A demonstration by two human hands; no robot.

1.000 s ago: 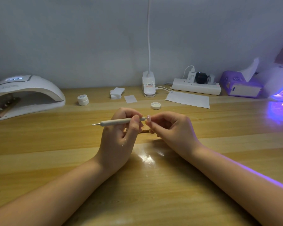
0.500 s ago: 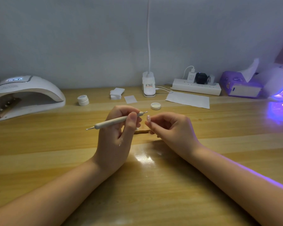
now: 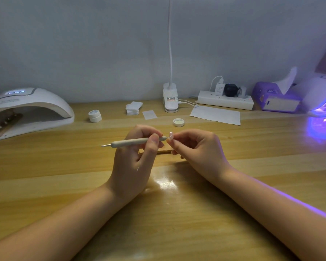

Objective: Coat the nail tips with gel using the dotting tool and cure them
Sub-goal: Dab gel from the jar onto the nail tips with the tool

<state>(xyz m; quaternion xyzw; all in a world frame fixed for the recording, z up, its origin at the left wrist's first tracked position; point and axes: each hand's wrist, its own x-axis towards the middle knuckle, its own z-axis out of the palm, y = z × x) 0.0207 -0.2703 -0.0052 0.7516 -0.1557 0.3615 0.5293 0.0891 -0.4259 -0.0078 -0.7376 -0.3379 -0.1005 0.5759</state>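
Gel step: my left hand [image 3: 134,159] pinches tool [image 3: 132,142]; right hand [image 3: 198,149] pinches tip [image 3: 171,135]; I'd dab lightly.

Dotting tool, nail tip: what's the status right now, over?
Left hand grips dotting tool, tip at the nail. Right hand pinches nail tip. Nothing between them.

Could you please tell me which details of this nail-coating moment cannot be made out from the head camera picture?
- Gel on the nail tip: too small to tell, in the head view.
- The right hand grip on the nail tip: hidden by its own curled fingers.
- The brown piece on the table: mostly covered by both hands.
- The glowing lamp: cut off by the right edge.
- Label on the small jar: too small to read.
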